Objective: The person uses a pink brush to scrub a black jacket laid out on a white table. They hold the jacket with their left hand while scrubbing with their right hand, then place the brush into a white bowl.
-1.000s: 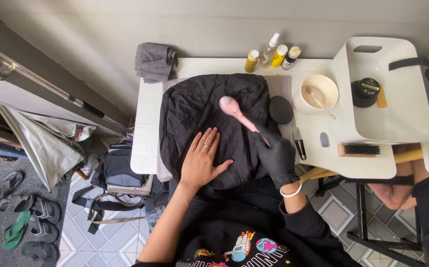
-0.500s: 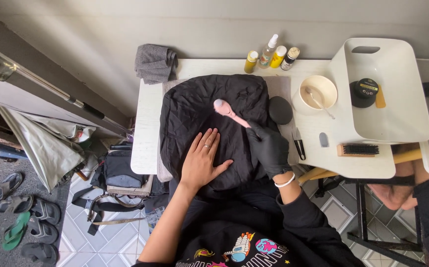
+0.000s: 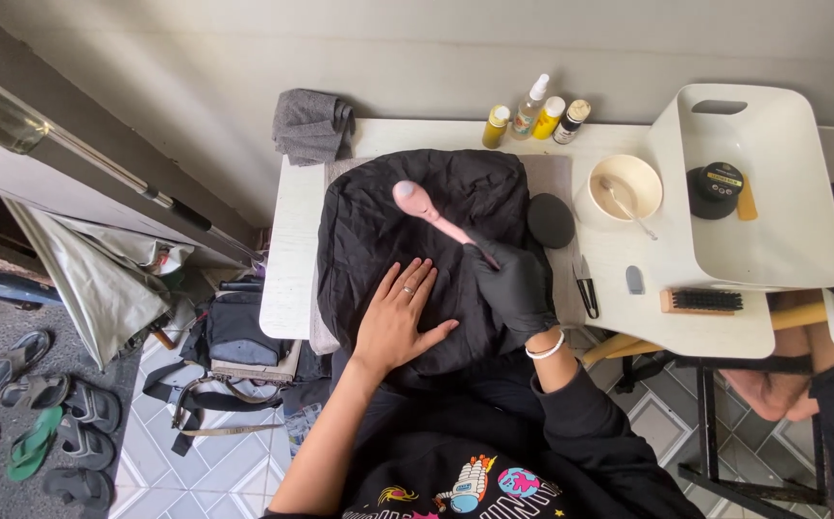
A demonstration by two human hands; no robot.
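A black-gloved right hand (image 3: 518,285) is clenched around the handle of a pink long-handled tool (image 3: 433,215), its rounded head pressed to a black garment (image 3: 417,250) spread across a white table (image 3: 287,279). The bare left hand (image 3: 400,317), ringed, lies flat with fingers spread on the cloth just beside it, grasping nothing. Compared with a second ago, the pink head has slid leftward and upward across the fabric, while the left hand has stayed planted.

To the right, a cream bowl (image 3: 625,186) holds a small spoon-like stick. A white tub (image 3: 758,192) contains a round black tin (image 3: 714,182) and a narrow tan piece. A black disc (image 3: 551,220) rests at the garment's right edge, closest to the working hand. Four small bottles (image 3: 537,112) line the table's far edge, a folded grey cloth (image 3: 312,125) at its corner. A wooden brush (image 3: 701,301) and small black clippers (image 3: 586,293) lie near the front edge. Sandals (image 3: 23,423) lie scattered on the floor at left.
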